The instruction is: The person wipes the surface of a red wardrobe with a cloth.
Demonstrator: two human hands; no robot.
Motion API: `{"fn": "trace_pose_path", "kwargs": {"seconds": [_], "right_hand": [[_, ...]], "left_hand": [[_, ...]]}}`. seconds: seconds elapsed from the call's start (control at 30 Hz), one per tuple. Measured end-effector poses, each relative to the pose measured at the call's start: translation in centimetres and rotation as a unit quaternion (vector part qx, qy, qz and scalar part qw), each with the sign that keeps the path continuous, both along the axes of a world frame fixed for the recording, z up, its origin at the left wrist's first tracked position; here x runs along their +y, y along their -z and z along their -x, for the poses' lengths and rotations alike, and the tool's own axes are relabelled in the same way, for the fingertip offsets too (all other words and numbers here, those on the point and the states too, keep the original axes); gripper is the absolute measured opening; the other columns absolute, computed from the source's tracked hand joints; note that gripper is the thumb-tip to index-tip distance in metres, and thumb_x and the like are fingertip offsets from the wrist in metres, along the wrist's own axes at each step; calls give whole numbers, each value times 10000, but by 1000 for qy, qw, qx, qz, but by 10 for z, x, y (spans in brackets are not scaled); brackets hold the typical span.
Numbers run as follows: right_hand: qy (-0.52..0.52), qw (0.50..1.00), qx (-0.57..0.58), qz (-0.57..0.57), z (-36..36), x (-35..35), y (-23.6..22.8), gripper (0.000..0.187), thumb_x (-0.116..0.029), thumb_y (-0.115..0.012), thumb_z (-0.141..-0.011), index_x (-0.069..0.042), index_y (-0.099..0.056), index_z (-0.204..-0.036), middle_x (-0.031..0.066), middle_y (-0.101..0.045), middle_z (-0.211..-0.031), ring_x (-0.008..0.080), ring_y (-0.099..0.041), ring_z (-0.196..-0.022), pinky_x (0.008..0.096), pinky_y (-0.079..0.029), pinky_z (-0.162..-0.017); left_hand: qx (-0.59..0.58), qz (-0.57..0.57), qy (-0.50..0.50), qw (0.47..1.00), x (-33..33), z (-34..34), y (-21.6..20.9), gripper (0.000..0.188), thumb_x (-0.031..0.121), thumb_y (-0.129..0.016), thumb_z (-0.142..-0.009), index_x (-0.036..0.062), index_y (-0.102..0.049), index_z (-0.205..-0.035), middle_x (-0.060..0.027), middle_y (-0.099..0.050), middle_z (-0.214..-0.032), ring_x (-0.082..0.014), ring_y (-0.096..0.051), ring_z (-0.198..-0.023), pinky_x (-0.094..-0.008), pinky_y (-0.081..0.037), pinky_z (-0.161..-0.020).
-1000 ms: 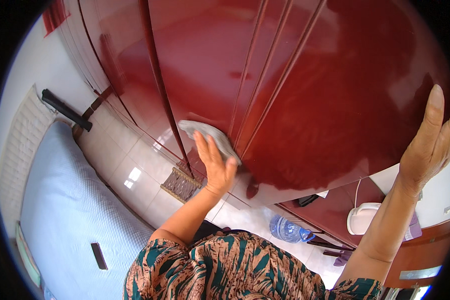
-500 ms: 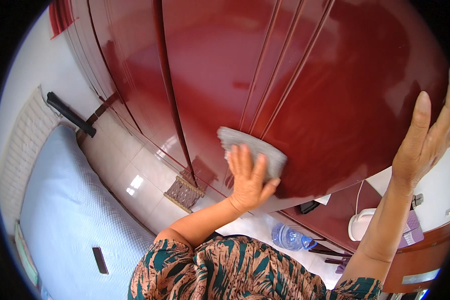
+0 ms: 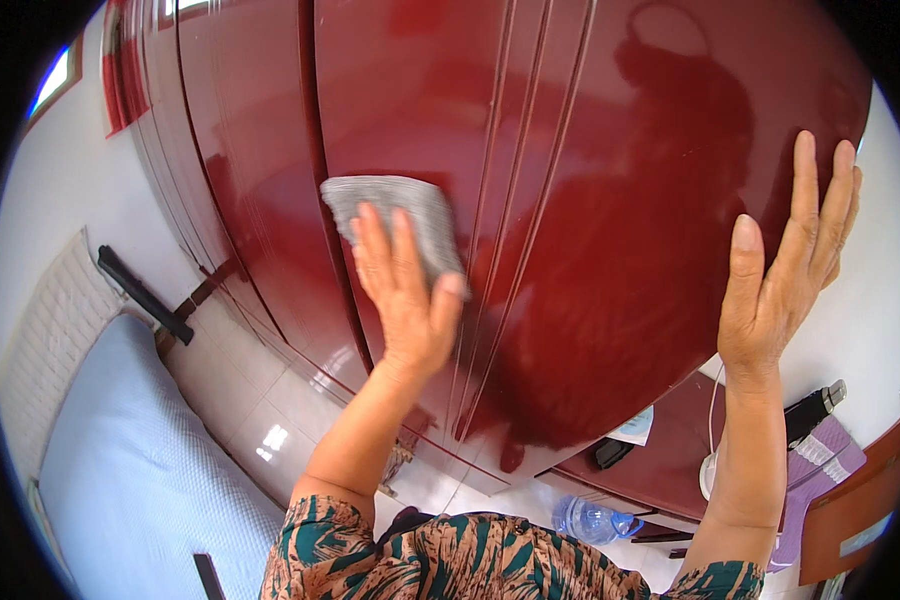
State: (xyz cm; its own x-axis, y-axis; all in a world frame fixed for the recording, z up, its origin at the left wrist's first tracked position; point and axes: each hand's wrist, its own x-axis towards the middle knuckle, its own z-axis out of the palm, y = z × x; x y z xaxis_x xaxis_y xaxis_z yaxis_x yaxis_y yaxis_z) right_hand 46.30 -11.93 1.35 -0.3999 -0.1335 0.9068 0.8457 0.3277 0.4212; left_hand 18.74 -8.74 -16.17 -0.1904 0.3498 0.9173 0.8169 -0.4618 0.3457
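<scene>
Grey cloth point(image 3: 430, 217), one: flat against glossy red cabinet front point(image 3: 640, 310), beside grooves point(image 3: 527, 100). Left hand point(image 3: 410, 315): laid over cloth, fingers outstretched. Right hand point(image 3: 775, 285): spread wide at front's right edge.

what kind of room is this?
Most likely a bedroom in a home: there's a light-blue-covered bed on the left, a whitish padded headboard at its far end, and tall glossy dark-red doors that look like a wardrobe's.

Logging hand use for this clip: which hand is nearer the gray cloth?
Left. The left hand lies on the gray cloth; the right hand is well to its right, by the edge of the red door.
</scene>
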Motion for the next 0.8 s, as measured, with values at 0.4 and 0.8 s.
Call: {"fn": "trace_pose_path", "kwargs": {"seconds": [0.4, 0.8], "right_hand": [[-55, 998, 35, 27, 0, 4, 4, 598, -406, -473, -960, -76, -446, -1457, 160, -279, -1574, 340, -178, -1477, 437, -136, -1162], [-87, 987, 23, 132, -12, -52, 58, 636, -450, -457, -973, 31, -469, -1390, 275, -405, -1467, 453, -337, -1384, 501, -197, -1139]], "left_hand": [[124, -19, 85, 988, -29, -82, -30, 783, 321, -628, -861, 129, -280, -1536, -219, -109, -1610, -403, -50, -1493, -576, 20, -1160], [153, -43, 55, 986, -24, -70, -88, 790, 400, -688, -806, 183, -379, -1500, -193, -204, -1594, -370, -157, -1482, -537, -56, -1175]]}}
